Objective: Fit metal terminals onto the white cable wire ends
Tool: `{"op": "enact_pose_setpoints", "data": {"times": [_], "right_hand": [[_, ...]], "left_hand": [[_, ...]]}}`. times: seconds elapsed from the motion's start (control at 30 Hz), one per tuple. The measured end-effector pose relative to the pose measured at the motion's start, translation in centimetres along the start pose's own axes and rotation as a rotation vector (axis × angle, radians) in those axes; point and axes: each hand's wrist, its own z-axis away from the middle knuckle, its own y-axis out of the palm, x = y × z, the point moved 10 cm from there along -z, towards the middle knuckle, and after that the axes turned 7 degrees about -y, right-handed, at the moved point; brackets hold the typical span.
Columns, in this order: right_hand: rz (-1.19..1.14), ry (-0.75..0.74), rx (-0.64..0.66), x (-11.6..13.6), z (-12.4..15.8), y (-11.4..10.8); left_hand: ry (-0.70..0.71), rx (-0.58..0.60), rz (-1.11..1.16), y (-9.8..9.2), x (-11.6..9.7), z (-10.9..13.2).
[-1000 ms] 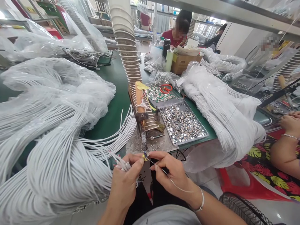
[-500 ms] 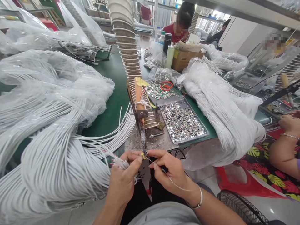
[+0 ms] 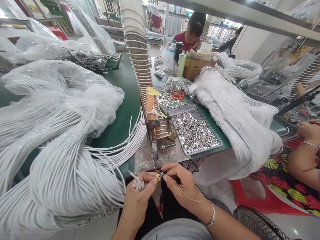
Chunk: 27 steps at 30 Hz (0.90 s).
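Yellow bit (image 3: 159, 177) is pinched in our left hand (image 3: 139, 197) with white cables (image 3: 137, 183); our right hand (image 3: 184, 185) holds thin wire (image 3: 185, 195) beside it, soldering iron (image 3: 154, 148) just ahead.

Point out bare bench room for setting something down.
Widest: the green tabletop between the left bagged cables and the ribbed hose. A narrow strip runs between the tray of shiny parts and the right bagged cables. Crowded: behind that tray, with small pieces, bags and a cardboard box.
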Motion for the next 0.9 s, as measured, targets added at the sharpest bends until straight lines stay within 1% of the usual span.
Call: {"op": "enact_pose_setpoints", "data": {"times": [0.1, 0.17, 0.2, 0.27, 0.33, 0.4, 0.43, 0.47, 0.53, 0.63, 0.7, 0.8, 0.9], "right_hand": [[0.019, 0.033, -0.013, -0.9, 0.3, 0.4], [0.061, 0.035, -0.003, -1.2, 0.7, 0.1], [0.108, 0.034, 0.020, -1.4, 1.0, -0.3], [0.262, 0.033, 0.124, -1.9, 1.9, -0.8], [0.463, 0.055, 0.305, -3.0, 3.2, -1.0], [0.580, 0.087, 0.422, -3.9, 4.5, -1.4], [0.581, 0.097, 0.457, -3.9, 5.0, -1.3], [0.548, 0.095, 0.476, -3.5, 5.3, -1.0], [0.416, 0.047, 0.478, -1.7, 5.4, 0.4], [0.214, -0.033, 0.394, 1.7, 4.1, 2.7], [0.129, -0.042, 0.350, 3.1, 3.1, 4.1], [0.062, -0.038, 0.340, 3.9, 2.4, 5.8], [0.018, -0.018, 0.331, 3.9, 2.3, 6.3]], "left_hand": [[-0.085, 0.100, -0.062, 0.7, 1.4, 0.5], [-0.129, 0.123, -0.063, 0.1, 2.6, 0.8], [-0.140, 0.108, -0.043, -0.5, 3.0, 0.8], [-0.136, 0.045, 0.003, -2.2, 3.5, 1.0], [-0.130, 0.002, 0.001, -3.3, 3.7, 1.4], [-0.132, 0.012, -0.036, -3.5, 3.7, 2.0], [-0.137, 0.033, -0.056, -3.3, 3.7, 2.2], [-0.142, 0.054, -0.073, -3.0, 3.6, 2.5], [-0.140, 0.092, -0.105, -2.5, 3.2, 3.0], [-0.130, 0.151, -0.169, -1.6, 2.6, 3.6], [-0.116, 0.184, -0.202, -1.2, 2.1, 4.0], [-0.094, 0.216, -0.216, -0.8, 1.5, 4.7], [-0.081, 0.248, -0.208, -0.9, 1.1, 5.3]]}}
